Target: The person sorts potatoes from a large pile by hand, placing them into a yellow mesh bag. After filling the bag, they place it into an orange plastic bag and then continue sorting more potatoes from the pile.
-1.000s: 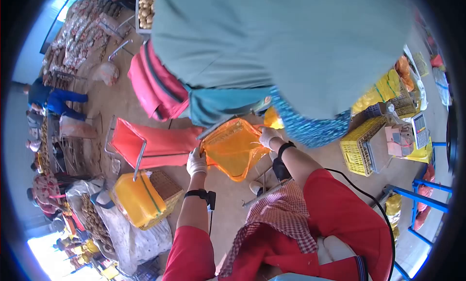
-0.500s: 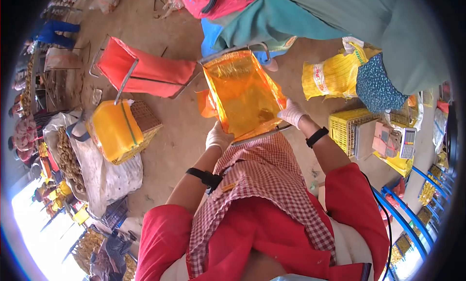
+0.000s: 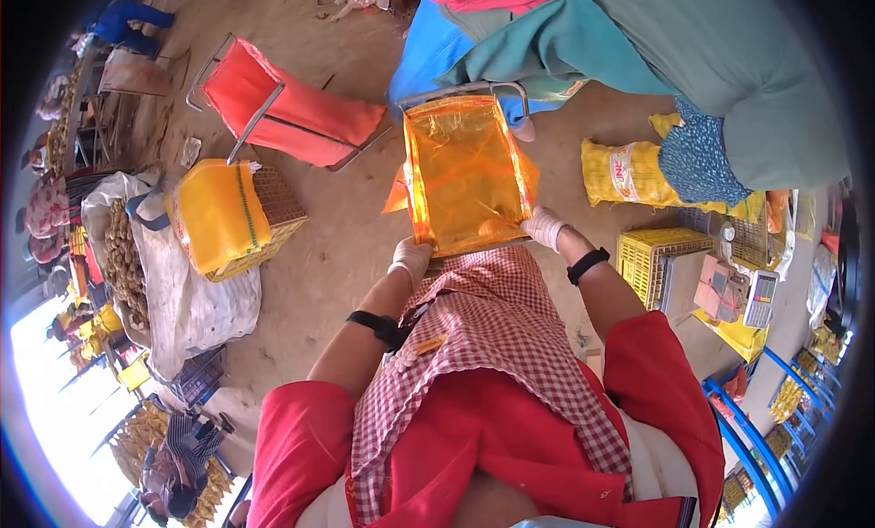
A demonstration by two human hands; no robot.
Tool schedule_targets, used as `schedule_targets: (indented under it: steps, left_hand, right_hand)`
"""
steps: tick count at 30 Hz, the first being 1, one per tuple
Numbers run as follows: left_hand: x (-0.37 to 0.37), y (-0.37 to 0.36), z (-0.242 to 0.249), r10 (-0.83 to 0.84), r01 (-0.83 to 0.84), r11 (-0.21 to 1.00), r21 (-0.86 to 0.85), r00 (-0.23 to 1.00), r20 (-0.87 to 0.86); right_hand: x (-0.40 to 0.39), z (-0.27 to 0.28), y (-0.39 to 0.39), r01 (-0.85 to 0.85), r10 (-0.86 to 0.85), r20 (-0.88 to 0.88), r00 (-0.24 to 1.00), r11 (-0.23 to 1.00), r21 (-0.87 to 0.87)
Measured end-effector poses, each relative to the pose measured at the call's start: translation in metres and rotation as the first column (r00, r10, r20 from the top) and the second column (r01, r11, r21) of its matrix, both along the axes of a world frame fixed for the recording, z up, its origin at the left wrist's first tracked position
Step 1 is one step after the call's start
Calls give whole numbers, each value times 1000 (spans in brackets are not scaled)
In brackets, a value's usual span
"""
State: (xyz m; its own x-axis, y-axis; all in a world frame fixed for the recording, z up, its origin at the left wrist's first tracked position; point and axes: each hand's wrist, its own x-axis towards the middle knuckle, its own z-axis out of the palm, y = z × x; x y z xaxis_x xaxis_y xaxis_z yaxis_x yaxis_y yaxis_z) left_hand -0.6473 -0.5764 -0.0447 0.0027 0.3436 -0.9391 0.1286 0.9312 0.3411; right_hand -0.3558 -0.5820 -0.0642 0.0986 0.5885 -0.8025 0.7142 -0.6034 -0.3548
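An orange see-through plastic bag [image 3: 467,177] hangs wide open on a metal frame [image 3: 460,88] in front of me. With a white glove on it, my left hand [image 3: 415,257] grips the bag's near left corner. My right hand [image 3: 544,228], also gloved, has its fingers closed on the near right corner. Both thumbs lie over the rim, and the fingertips are partly hidden. Deep inside the bag, near the right corner, a blurred pale shape shows. My checked apron [image 3: 497,318] is right behind the near edge.
A red sling stand [image 3: 292,109] is at the left, above a crate with a yellow sack [image 3: 219,211]. Another person [image 3: 729,63] bends at the upper right beside a full yellow net sack [image 3: 624,173]. A yellow crate [image 3: 652,255] and a scale [image 3: 761,298] stand at the right.
My left hand has slid slightly down at the bag's corner, and the bag's near edge spreads more squarely. The view has shifted a little; the co-worker's patterned cloth is lower over the net sack.
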Motion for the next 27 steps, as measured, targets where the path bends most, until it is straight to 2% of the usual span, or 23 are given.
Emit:
schedule_targets:
  steps: [2, 4, 6, 7, 8, 9, 10, 11, 13, 14, 16, 17, 18, 19, 20, 21, 22, 23, 24, 26, 27]
  left_hand:
    - [-1, -4, -4, -3, 3, 1000, 12, 1000, 2]
    - [3, -3, -14, -34, 33, 999, 28, 999, 31]
    - [0, 7, -29, -257, 266, 960, 81, 960, -111]
    - [-7, 6, -49, -315, 335, 935, 116, 936, -161]
    - [-13, 7, -65, -376, 409, 899, 155, 903, -206]
    - [-16, 9, -62, -377, 403, 899, 173, 912, -164]
    - [-21, 10, -60, -382, 399, 897, 191, 916, -120]
    - [-29, 14, -63, -374, 380, 912, 155, 925, -66]
    - [-36, 9, -50, -283, 278, 955, 104, 959, 32]
    - [-39, 8, -30, -201, 194, 977, 94, 977, 76]
    - [-47, 5, -12, -181, 181, 983, -4, 983, 7]
    - [-62, -7, -31, -308, 317, 939, 134, 948, -85]
    - [-79, -18, -51, -407, 448, 855, 260, 892, -197]
    - [-79, -32, -39, -426, 654, 580, 486, 752, -503]
    - [-64, -38, -5, -349, 708, 323, 628, 706, -616]
    - [-48, -37, 29, -397, 760, 206, 617, 641, -657]
    - [-35, -39, 40, -422, 754, 120, 646, 628, -654]
    - [-22, -43, 47, -447, 740, 36, 672, 613, -651]
    - [-4, -44, 52, -444, 743, 28, 669, 609, -657]
    - [30, -45, 58, -424, 788, -108, 606, 515, -746]
    - [41, -44, 53, -417, 794, -107, 598, 510, -752]
  right_hand:
    - [-3, -20, -3, -10, 10, 2, 1000, 1000, -13]
    - [0, -54, -8, 63, -66, 18, 998, 992, 109]
    - [0, -80, -1, -104, 81, 191, 978, 988, 111]
    - [-3, -80, 2, -101, 75, 211, 975, 988, 114]
    - [-7, -77, -4, 43, -74, 148, 986, 978, 205]
    - [-11, -46, -5, 98, -136, 146, 980, 965, 243]
    - [-19, 19, 4, 31, -84, 230, 970, 974, 223]
    - [-23, 53, -3, 77, -176, 203, 963, 904, 420]
    - [-13, 40, -30, 85, -244, 163, 956, 762, 643]
    - [-4, 42, -40, 98, -275, 175, 945, 752, 652]
    - [15, 47, -65, 202, -354, 163, 921, 790, 579]
    - [26, 45, -77, 208, -366, 162, 916, 781, 589]
    - [40, 41, -89, 225, -363, 201, 910, 838, 497]
    - [54, 37, -100, 244, -357, 233, 905, 883, 401]
    - [66, 34, -111, 236, -338, 265, 903, 906, 351]
    - [78, 33, -118, 228, -316, 295, 902, 927, 298]
    - [88, 35, -120, 236, -325, 284, 902, 922, 306]
    - [99, 42, -121, 230, -280, 276, 920, 953, 199]
    - [113, 45, -125, 216, -232, 265, 936, 972, 89]
    - [142, 22, -140, 212, -221, 234, 947, 975, 61]
    - [160, 6, -149, 200, -201, 205, 958, 979, 25]
